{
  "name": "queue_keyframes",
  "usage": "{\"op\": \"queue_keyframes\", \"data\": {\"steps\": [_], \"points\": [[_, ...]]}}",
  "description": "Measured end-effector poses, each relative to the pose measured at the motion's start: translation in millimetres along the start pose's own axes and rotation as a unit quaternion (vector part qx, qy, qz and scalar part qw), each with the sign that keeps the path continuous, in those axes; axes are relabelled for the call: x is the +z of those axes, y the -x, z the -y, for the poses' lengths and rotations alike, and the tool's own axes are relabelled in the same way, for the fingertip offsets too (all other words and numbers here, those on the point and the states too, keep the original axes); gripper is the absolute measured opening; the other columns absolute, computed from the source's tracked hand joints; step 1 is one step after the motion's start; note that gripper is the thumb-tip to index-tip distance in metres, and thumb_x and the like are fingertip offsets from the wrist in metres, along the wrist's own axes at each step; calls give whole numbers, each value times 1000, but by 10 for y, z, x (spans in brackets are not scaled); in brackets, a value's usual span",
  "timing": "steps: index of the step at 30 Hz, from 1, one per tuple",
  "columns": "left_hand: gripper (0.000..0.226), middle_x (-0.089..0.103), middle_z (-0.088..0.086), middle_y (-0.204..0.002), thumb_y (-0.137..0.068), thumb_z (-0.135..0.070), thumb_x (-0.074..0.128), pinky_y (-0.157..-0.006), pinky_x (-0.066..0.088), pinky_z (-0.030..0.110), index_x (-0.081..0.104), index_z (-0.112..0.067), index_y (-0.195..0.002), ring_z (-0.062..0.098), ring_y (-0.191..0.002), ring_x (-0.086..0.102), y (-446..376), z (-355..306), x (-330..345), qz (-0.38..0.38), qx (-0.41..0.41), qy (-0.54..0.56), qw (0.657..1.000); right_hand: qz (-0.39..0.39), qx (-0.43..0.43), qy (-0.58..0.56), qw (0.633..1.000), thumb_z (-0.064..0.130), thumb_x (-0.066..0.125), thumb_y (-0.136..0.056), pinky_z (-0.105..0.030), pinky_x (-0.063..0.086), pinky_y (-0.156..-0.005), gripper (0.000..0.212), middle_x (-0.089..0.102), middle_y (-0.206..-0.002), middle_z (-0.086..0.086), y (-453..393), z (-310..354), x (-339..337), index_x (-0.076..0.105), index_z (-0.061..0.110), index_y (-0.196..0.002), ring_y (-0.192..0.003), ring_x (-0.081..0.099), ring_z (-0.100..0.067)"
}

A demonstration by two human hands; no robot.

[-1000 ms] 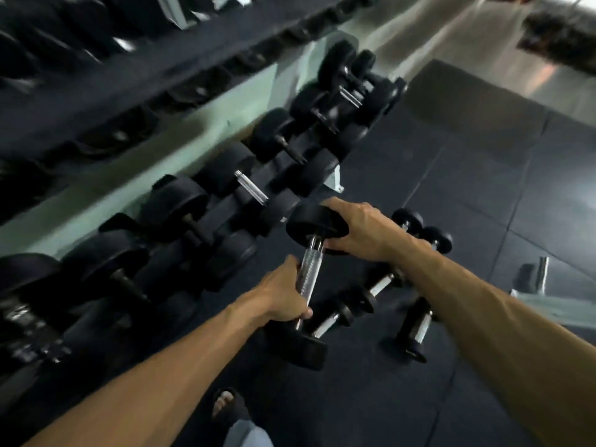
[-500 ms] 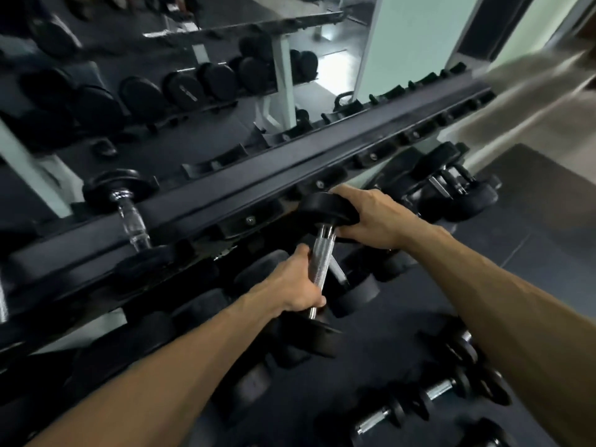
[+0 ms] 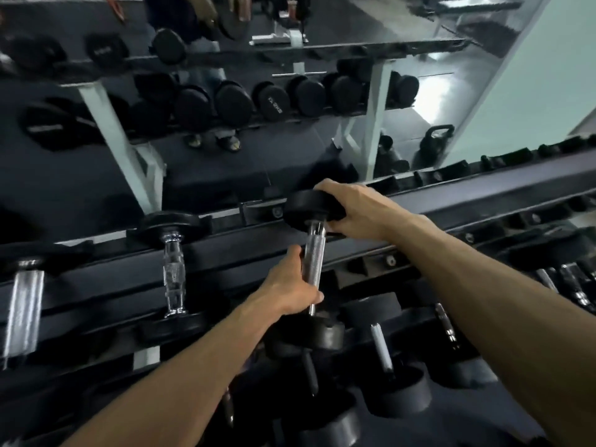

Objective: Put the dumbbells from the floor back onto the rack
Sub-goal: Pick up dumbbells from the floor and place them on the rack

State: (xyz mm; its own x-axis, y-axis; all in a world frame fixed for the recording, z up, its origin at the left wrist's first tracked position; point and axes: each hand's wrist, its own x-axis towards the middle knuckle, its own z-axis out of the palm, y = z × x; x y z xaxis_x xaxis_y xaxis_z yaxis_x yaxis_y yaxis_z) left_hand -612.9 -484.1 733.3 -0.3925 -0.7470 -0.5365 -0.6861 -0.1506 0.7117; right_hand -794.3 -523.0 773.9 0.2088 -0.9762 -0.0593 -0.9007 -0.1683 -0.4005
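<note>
- The left hand [image 3: 292,290] wraps its fingers around the dumbbell [image 3: 313,262] bar.
- The right hand [image 3: 358,214] grips its top end, at the rack's [image 3: 483,185] top rail.

A large mirror [image 3: 225,156] covers the wall behind the equipment. It reflects a dark floor [image 3: 206,175] of rubber mats, white uprights [image 3: 375,117] and rows of black weights. A kettlebell [image 3: 433,146] appears in the reflection near the mirror's right edge, beside a bright patch of light [image 3: 432,101] on the reflected floor. A bench [image 3: 290,37] shows in the reflection near the top, blurred. To the right of the mirror, a pale green wall [image 3: 545,75] runs down to the frame edge. The room is dim, with the strongest light falling on the green wall and the reflected floor patch.
</note>
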Motion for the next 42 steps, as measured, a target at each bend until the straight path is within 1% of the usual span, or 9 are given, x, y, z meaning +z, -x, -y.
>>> {"op": "queue_keyframes", "data": {"steps": [9,11,13,19,23,30,35,39,42], "points": [[89,43,8,-141,-81,-9,71,-86,35,24,14,-21,-147,17,-109,46,-546,-4,-137,-66,-52,68,994,45,-76,13,996,24,71,-80,-35,46,-75,53,63,-101,0,-898,-223,162,46,31,-126,-93,61,-24],[89,43,8,-142,-81,-8,71,-85,35,24,13,-21,-147,20,-114,48,-611,16,-143,-67,-60,68,994,50,-78,6,996,25,71,-80,-32,44,-73,53,61,-100,1,-991,-279,234,46,32,-126,-90,60,-23],[88,43,8,-143,-81,-9,71,-85,34,23,13,-20,-147,21,-118,48,-662,27,-138,-67,-64,67,993,56,-85,4,995,26,71,-80,-34,47,-75,52,59,-98,3,-1052,-305,262,46,34,-125,-89,60,-22],[79,48,5,-129,-80,-10,72,-82,38,25,21,-20,-139,14,-98,45,-696,39,-106,-73,-68,64,993,61,-109,0,992,25,71,-79,-38,50,-78,50,56,-93,10,-1077,-325,253,48,34,-122,-89,60,-20],[74,42,-4,-112,-80,-11,73,-80,38,26,25,-19,-135,15,-97,46,-706,44,-91,-83,-59,69,992,55,-106,-9,993,24,71,-79,-38,50,-78,50,56,-94,10,-1059,-330,257,49,34,-123,-90,60,-20],[73,50,-1,-118,-78,-13,75,-77,41,25,28,-19,-134,13,-97,51,-714,98,-36,-99,-52,98,989,71,-108,11,991,20,72,-77,-36,49,-74,48,58,-90,11,-1148,-265,303,48,33,-117,-86,60,-19],[66,48,-5,-115,-80,-18,75,-79,38,25,31,-19,-129,11,-97,48,-692,141,-64,-88,-31,87,992,69,-79,-8,994,21,73,-79,-36,48,-81,50,57,-98,5,-1091,-273,326,48,36,-120,-92,58,-20],[72,39,-8,-110,-84,-20,71,-81,34,25,24,-14,-138,8,-95,43,-670,156,-109,-64,-16,62,996,57,-57,-19,997,22,73,-80,-40,50,-85,57,58,-106,-2,-1020,-250,320,45,32,-128,-96,59,-24],[78,46,-5,-117,-86,-22,68,-79,36,23,19,-15,-145,5,-86,47,-656,175,-146,-56,-15,37,998,47,-29,1,998,30,71,-82,-42,49,-89,57,56,-111,-6,-959,-235,272,44,27,-132,-99,58,-27]]}}
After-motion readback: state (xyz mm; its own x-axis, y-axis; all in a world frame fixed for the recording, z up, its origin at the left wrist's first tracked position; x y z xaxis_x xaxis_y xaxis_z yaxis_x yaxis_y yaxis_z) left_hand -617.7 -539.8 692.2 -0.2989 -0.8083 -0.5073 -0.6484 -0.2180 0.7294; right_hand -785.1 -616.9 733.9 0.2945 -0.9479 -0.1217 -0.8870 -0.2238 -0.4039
